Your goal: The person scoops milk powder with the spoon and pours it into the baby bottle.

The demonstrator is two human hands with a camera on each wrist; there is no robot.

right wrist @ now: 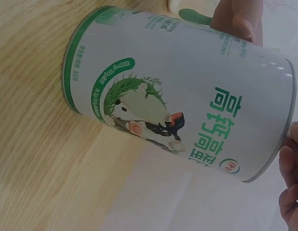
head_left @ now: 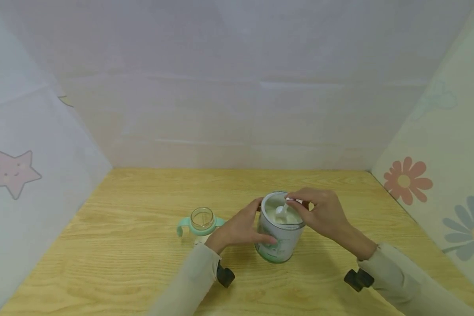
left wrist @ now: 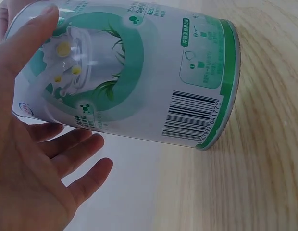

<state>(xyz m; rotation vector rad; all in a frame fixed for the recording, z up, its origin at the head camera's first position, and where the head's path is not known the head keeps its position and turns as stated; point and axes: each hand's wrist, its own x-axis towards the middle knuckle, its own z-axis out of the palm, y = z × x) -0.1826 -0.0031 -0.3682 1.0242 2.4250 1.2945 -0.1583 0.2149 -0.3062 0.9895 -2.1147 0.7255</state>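
A white and green milk powder can (head_left: 281,240) stands on the table, its top uncovered and pale powder showing inside. My left hand (head_left: 238,228) holds the can from the left, the thumb lying across its front. In the left wrist view, other fingers (left wrist: 74,149) spread along the can's far side. My right hand (head_left: 324,215) is at the right of the rim and pinches the handle of a white scoop (head_left: 282,211), whose bowl is inside the can at the powder. From the right wrist, the can (right wrist: 178,96) shows a cow picture and green lettering; the scoop is hidden there.
Left of the can, a clear baby bottle (head_left: 202,218) without a cap stands in a mint-green two-handled holder, partly behind my left hand. Both rest on a wooden table (head_left: 134,263). Pale cloth walls (head_left: 237,109) enclose the back and sides.
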